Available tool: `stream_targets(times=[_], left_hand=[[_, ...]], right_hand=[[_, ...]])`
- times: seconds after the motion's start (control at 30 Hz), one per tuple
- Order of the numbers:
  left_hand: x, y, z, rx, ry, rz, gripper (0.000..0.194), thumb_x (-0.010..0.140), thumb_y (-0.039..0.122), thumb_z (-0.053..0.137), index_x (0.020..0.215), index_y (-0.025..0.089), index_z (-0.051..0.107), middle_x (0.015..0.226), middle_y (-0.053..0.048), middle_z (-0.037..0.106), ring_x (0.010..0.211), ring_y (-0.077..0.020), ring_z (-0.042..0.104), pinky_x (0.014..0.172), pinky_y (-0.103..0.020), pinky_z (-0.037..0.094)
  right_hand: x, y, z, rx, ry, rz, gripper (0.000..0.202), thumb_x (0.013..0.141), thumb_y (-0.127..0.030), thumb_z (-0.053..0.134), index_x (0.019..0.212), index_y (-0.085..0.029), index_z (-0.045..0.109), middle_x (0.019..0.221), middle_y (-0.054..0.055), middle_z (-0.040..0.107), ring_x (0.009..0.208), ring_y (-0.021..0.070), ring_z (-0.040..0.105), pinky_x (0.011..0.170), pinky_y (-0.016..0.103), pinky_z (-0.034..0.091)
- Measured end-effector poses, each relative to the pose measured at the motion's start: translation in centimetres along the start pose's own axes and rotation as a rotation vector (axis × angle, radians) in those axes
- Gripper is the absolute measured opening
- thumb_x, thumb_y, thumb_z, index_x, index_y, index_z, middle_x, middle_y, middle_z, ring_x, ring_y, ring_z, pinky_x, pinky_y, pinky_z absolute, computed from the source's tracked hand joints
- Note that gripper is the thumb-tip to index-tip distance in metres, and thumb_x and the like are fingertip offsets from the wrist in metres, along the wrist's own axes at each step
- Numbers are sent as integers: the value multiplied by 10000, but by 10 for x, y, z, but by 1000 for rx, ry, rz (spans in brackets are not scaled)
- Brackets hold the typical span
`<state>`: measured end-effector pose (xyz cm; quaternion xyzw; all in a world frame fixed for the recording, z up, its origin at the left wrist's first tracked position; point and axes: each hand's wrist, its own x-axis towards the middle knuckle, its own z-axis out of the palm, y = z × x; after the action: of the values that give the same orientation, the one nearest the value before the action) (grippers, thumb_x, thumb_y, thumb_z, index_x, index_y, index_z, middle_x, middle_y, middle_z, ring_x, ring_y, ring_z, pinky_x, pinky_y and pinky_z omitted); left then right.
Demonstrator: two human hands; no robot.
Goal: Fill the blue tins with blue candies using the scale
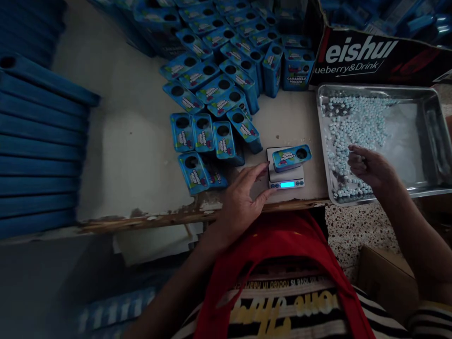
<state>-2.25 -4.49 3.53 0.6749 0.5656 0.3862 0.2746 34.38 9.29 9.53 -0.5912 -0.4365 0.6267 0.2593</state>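
A small digital scale [286,178] with a lit blue display sits near the table's front edge. On its plate lies a blue candy tin [290,158] with a dark round hole at one end. My left hand [245,193] is at the scale's left side, thumb and fingers spread apart and nothing between them. Over the metal tray [413,190], my right hand [369,168] has its fingers curled together above the pale blue candies [356,122]. Whatever its fingers may hold is too small or hidden to make out.
Many similar blue tins [222,94] stand close together left of and behind the scale. A black printed carton [374,56] full of blue items is behind the tray. Long blue stacked boxes [38,155] fill the far left. The table's worn wooden edge [141,221] runs along the front.
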Motion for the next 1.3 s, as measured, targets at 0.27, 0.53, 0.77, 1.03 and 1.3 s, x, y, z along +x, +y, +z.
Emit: stream_targets(times=[0.27, 0.53, 0.77, 1.03, 1.3], left_hand=[[2, -7, 3, 96, 32, 32, 529, 1097, 423, 756, 1590, 284, 626, 1473, -116, 756, 1355, -305, 762, 1191, -469, 653], [-6, -19, 1, 91, 45, 68, 470, 1105, 393, 733, 1549, 258, 660, 1465, -106, 772, 1355, -302, 760, 1186, -465, 657], [-4, -23, -5, 50, 49, 115, 362, 1122, 314, 702, 1479, 252, 697, 1454, -98, 774, 1356, -278, 759, 1189, -436, 657], [-5, -22, -2, 8, 19, 67, 460, 1114, 339, 707, 1568, 291, 651, 1495, -86, 761, 1405, -294, 732, 1216, -461, 644], [-4, -14, -4, -79, 43, -26, 408, 1105, 370, 725, 1484, 225, 689, 1359, -104, 803, 1174, -258, 823, 1069, -411, 694]], right_hand=[[-12, -47, 66, 168, -207, -114, 293, 878, -409, 933, 1035, -239, 753, 838, -9, 585, 682, 115, 504, 537, 230, 395], [-19, -79, 99, -244, -298, -318, 312, 1023, -499, 853, 961, -216, 737, 697, -41, 528, 596, 102, 424, 523, 261, 289], [-23, -91, 112, -813, -233, -508, 154, 1056, -321, 731, 1008, -186, 788, 711, -30, 605, 656, 129, 469, 651, 319, 325], [-23, -80, 109, -837, -210, -494, 240, 963, -332, 872, 1168, -223, 809, 756, -36, 616, 692, 147, 507, 667, 326, 345], [1, -56, 62, 79, -31, -220, 429, 890, -538, 981, 876, -247, 666, 745, -49, 495, 607, 104, 394, 512, 254, 330]])
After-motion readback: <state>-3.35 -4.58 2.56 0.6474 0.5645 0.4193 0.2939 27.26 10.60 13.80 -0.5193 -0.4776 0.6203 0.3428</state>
